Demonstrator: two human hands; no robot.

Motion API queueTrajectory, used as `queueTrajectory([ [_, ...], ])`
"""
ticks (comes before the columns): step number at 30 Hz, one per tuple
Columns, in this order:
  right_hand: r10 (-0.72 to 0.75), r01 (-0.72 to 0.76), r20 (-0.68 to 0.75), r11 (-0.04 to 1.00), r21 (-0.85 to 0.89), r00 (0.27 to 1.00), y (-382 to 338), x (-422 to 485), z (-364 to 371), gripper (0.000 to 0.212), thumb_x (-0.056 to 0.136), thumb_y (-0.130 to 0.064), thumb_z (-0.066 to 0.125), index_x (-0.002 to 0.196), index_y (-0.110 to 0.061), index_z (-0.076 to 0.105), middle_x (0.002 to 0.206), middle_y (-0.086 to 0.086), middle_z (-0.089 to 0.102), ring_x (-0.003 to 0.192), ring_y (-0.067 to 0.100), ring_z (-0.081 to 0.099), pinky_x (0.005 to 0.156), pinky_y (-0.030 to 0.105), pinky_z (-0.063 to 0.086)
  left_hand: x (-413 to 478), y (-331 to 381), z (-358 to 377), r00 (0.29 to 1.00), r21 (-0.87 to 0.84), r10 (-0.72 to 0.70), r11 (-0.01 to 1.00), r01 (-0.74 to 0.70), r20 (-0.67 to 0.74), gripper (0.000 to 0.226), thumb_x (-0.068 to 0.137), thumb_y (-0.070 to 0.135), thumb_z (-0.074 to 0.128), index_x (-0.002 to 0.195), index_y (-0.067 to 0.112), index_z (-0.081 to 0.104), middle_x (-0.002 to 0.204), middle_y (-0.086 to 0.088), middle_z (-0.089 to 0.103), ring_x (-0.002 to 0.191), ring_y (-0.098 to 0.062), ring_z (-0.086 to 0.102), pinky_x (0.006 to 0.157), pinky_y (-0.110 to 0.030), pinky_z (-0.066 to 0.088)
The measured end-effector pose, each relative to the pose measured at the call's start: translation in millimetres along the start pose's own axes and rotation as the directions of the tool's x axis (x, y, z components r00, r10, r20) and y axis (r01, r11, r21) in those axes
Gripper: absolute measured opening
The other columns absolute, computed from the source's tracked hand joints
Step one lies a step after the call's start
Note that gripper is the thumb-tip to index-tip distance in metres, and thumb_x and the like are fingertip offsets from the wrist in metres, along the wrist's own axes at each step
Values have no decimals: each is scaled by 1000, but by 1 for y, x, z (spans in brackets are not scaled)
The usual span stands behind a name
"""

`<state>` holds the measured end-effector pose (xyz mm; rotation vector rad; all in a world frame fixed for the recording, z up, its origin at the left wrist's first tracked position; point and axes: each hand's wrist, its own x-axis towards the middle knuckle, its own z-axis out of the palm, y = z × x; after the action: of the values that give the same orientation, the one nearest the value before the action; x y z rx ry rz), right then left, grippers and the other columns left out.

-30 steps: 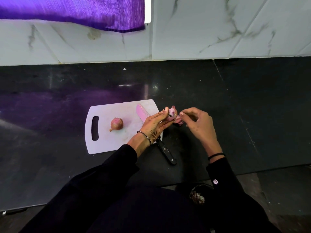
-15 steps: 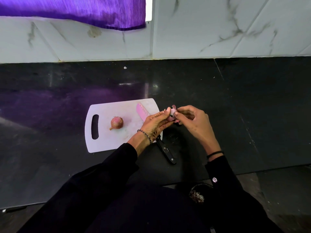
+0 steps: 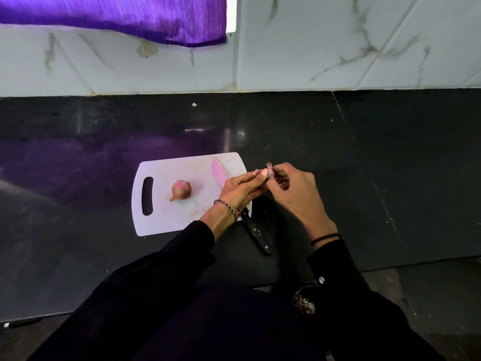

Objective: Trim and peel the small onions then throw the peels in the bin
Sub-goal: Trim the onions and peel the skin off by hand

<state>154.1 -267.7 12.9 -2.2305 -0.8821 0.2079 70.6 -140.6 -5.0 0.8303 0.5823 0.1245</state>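
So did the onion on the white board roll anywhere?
No. The unpeeled onion lies in the same spot on the white cutting board, just right of its handle slot, as before.

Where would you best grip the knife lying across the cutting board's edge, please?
Probably by the black handle, from the near right side: it juts off the cutting board toward the person, while the pink blade lies partly behind the left hand.

Counter (image 3: 377, 162) open from 12 to 2 o'clock of the cutting board (image 3: 161, 222); whole onion (image 3: 181, 189) blocks mid-board; knife (image 3: 256, 234) crosses its 3 o'clock edge
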Motion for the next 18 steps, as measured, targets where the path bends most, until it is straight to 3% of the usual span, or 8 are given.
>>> queueTrajectory([
  [3, 5, -4, 14, 998, -62, 1000, 0, 2, 3, 34, 93, -43, 64, 114, -16, 65, 96, -4, 71, 85, 10, 70, 79, 36, 62, 0, 0, -1, 1000, 33, 17, 999, -17, 0, 14, 87, 10, 71, 99, 6, 75, 112, -14, 72, 106, -22, 69, 88, -28, 57],
  [9, 10, -12, -34, 998, -55, 999, -1, 3, 3, 30, 87, -33, 74, 107, -13, 67, 97, -1, 73, 85, 11, 70, 80, 34, 62, 2, 1, -3, 1000, 50, -13, 999, 13, 0, 18, 84, 13, 72, 100, 7, 75, 111, -12, 73, 108, -22, 68, 90, -30, 56],
  [15, 32, -33, -49, 999, -11, 998, -1, -2, 6, 23, 84, -25, 78, 98, -11, 67, 89, -3, 73, 78, 8, 70, 76, 24, 60, 4, -2, -8, 999, 95, -48, 994, 48, -1, 33, 83, 15, 74, 113, 3, 71, 116, -13, 71, 111, -22, 67, 96, -32, 54],
  [18, 48, -48, -44, 999, -6, 998, -1, -3, 7, 22, 83, -26, 78, 95, -11, 66, 85, -5, 71, 76, 5, 69, 73, 22, 59, 4, -2, -9, 999, 99, -54, 994, 54, -5, 31, 82, 17, 74, 111, 6, 72, 114, -11, 72, 110, -20, 67, 96, -31, 54],
])
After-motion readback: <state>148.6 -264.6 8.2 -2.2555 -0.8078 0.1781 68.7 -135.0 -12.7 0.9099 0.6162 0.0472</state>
